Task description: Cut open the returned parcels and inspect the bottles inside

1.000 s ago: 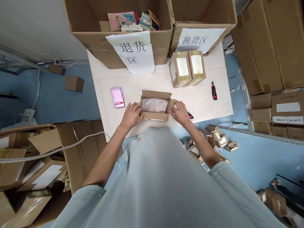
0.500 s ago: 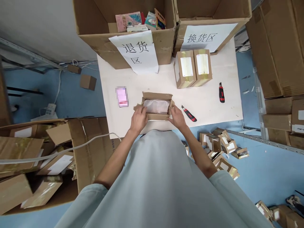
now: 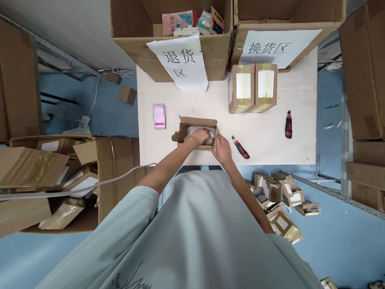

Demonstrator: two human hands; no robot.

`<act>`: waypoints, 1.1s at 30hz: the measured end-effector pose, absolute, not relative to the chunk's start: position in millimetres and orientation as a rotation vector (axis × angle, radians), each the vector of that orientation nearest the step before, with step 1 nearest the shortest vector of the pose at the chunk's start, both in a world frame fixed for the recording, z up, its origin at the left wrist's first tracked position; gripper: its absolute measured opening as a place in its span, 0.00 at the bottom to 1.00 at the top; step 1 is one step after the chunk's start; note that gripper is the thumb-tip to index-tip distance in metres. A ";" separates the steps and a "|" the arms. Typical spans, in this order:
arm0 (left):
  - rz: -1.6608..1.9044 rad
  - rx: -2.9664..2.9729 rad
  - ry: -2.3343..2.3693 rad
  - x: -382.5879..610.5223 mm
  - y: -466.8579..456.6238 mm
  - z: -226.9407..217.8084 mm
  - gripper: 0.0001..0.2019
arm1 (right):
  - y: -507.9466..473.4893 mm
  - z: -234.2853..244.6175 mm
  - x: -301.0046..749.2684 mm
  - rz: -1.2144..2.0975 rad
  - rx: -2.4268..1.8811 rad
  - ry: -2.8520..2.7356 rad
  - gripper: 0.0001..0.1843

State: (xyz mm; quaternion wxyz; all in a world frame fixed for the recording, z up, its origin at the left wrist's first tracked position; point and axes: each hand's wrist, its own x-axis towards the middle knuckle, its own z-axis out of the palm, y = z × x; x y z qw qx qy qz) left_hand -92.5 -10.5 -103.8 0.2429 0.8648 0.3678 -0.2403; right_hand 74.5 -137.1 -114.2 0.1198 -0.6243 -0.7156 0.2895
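Note:
A small opened cardboard box lies on the white table in front of me, its flaps folded out. Inside is an item in translucent plastic wrap, partly covered by my fingers; its kind cannot be made out. My left hand reaches into the box with curled fingers on the wrapped item. At the box's right end, my right hand grips the wall and flap. Just right of it lies a red and black utility knife, blade out.
A second utility knife lies further right. Two taped cartons stand before large open boxes with paper signs. A blurred pink thing is at left. A big carton of boxes stands lower left; more boxes lie on the floor.
My left hand has gone from the box's left end into the box, onto the wrapped item. My right hand stays at the right end. The camera view has shifted.

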 end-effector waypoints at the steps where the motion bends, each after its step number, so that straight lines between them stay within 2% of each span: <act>1: -0.676 2.355 1.014 -91.5 -11.0 -105.5 0.18 | -137.1 -114.0 74.9 0.850 -1.813 -2.092 0.31; 8: -0.695 2.314 1.100 -99.1 -10.0 -102.6 0.15 | -135.7 -111.7 79.6 0.860 -1.835 -2.164 0.33; 12: -0.567 2.321 1.211 -111.2 -5.8 -85.2 0.20 | -134.5 -114.1 81.6 0.842 -1.808 -2.129 0.32; 15: -0.461 2.332 1.255 -122.7 -2.6 -64.8 0.20 | -134.3 -113.2 83.5 0.826 -1.809 -2.110 0.32; 18: -0.239 2.281 1.334 -142.0 -4.5 -42.8 0.18 | -133.6 -107.0 84.8 0.823 -1.845 -2.089 0.33; 21: 0.174 2.062 1.438 -167.6 -12.3 -26.5 0.16 | -131.3 -94.9 84.8 0.818 -1.847 -1.969 0.33; 23: 0.491 1.798 1.415 -182.8 -18.7 -19.7 0.18 | -128.6 -83.0 83.3 0.823 -1.823 -1.821 0.37; 26: 0.825 1.339 1.224 -196.8 -26.5 -11.6 0.23 | -122.8 -60.3 77.3 0.894 -1.761 -1.575 0.52; 30: 0.932 1.041 1.013 -203.0 -31.3 3.4 0.26 | -111.8 -27.7 61.1 1.046 -1.600 -1.401 0.67; 33: 0.912 0.946 0.938 -204.2 -33.1 16.0 0.28 | -105.2 -8.5 45.2 1.137 -1.493 -1.366 0.67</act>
